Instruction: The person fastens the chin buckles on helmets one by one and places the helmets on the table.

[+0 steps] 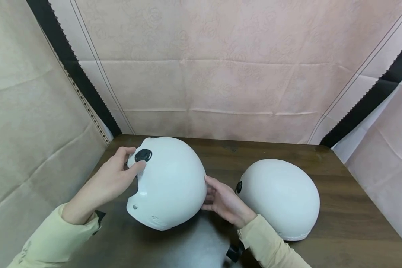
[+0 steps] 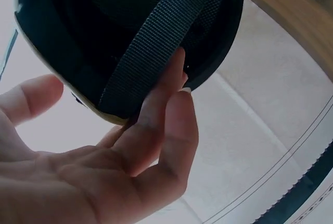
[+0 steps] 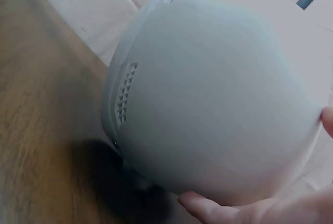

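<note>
Head view, left hand [image 1: 110, 178]: grips the opening's edge on the held helmet [image 1: 174, 182], thumb on the shell beside the black disc [image 1: 143, 155]; the left wrist view shows fingers tucked inside by the strap [image 2: 151, 41].
Right hand [image 1: 226, 199]: fingers spread against the shell's rounded side, left of the resting helmet [image 1: 281, 197], supporting rather than clasping.
Held helmet: left of the resting helmet, tilted, seemingly raised; whether its lower rim touches the counter [image 1: 348, 201], I can't tell.
Strap: I'd pinch the rim firmly with fingers clear of the webbing, so nothing tugs.
Smooth shell: probably slippery, so I'd slide the right fingers lower, under the weight, and turn it with both hands together.
Resting helmet: crown up on the counter, the right sleeve [image 1: 271, 242] crossing before it; a wide swing could knock it, so I'd work well to its left.
Cloth backdrop [image 1: 221, 82]: behind the resting helmet, beyond the counter's far edge.
</note>
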A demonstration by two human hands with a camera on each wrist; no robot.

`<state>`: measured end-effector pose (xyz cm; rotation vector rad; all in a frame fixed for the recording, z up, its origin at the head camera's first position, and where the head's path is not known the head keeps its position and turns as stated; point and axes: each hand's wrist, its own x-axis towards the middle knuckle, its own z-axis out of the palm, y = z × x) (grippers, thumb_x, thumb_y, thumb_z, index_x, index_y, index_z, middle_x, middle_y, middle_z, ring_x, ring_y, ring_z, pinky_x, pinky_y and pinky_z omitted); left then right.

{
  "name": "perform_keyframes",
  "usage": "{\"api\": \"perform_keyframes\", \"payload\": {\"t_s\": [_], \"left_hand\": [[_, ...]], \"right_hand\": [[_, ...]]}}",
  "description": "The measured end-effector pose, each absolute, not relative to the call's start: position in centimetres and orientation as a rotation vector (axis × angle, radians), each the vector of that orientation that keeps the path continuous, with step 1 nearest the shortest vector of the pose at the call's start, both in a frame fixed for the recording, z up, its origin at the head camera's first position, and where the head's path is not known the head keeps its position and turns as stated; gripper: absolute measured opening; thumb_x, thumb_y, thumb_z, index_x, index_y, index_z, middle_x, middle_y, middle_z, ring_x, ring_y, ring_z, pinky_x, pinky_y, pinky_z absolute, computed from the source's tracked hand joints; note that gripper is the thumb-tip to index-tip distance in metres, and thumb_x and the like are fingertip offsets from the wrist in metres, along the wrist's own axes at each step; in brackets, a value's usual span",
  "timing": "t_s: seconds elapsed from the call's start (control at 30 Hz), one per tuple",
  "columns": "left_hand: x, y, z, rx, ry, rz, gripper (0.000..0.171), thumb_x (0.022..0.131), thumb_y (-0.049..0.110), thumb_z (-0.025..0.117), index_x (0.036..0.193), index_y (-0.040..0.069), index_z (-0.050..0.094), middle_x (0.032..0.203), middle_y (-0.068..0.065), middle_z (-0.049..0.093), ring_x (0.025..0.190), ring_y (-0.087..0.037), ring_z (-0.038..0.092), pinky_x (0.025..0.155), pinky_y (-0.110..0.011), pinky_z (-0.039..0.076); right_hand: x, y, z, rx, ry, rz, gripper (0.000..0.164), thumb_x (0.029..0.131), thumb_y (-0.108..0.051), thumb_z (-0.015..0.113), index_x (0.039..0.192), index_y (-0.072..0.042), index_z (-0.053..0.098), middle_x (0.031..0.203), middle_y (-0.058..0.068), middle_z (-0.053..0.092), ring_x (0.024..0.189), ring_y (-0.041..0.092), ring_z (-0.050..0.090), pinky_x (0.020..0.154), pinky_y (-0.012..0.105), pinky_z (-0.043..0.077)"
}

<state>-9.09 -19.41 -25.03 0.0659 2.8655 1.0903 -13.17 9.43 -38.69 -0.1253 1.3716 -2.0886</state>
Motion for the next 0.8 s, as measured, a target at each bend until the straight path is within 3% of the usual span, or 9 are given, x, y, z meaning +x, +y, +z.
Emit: {"api": "perform_keyframes", "payload": {"t_s": [0.13,0.33,0.57,0.8], "left_hand": [[-9.2,-19.8,-25.3,0.049,2.835,1.103,0.088,0.094,0.057,0.053,0.147,-0.005,0.02,0.135,-0.027,0.044,0.115,-0.037,0.05,0.087,-0.051,0.045],[-9.2,-20.2,-25.7,0.006,2.808,1.103,0.11,0.08,0.068,0.065,0.147,-0.003,0.013,0.135,-0.026,0.043,0.118,-0.037,0.05,0.091,-0.053,0.044],[-9.6,-21.3,-25.9,0.045,2.883,0.999,0.11,0.081,0.066,0.065,0.145,-0.013,0.024,0.137,-0.034,0.026,0.119,-0.044,0.042,0.096,-0.06,0.037],[-10.0,-22.4,-26.3,0.027,2.818,0.952,0.109,0.084,0.064,0.063,0.15,-0.008,0.017,0.14,-0.038,0.021,0.121,-0.049,0.039,0.094,-0.062,0.038]], "right_hand": [[-13.2,9.5,-38.5,-0.133,1.375,-2.077,0.039,0.094,-0.043,0.061,0.116,-0.01,0.062,0.112,0.009,0.064,0.109,0.025,0.056,0.095,0.047,0.045],[-13.1,9.4,-38.5,-0.22,1.366,-2.028,0.054,0.099,-0.042,0.054,0.14,-0.008,0.049,0.132,0.017,0.055,0.117,0.031,0.055,0.096,0.05,0.044],[-13.1,9.3,-38.5,-0.219,1.347,-2.052,0.06,0.098,-0.036,0.057,0.147,-0.009,0.034,0.14,0.017,0.044,0.119,0.031,0.052,0.097,0.051,0.044],[-13.1,9.2,-38.4,-0.186,1.378,-2.062,0.069,0.095,-0.029,0.064,0.15,-0.01,0.028,0.141,0.017,0.046,0.117,0.034,0.056,0.098,0.052,0.044]]}}
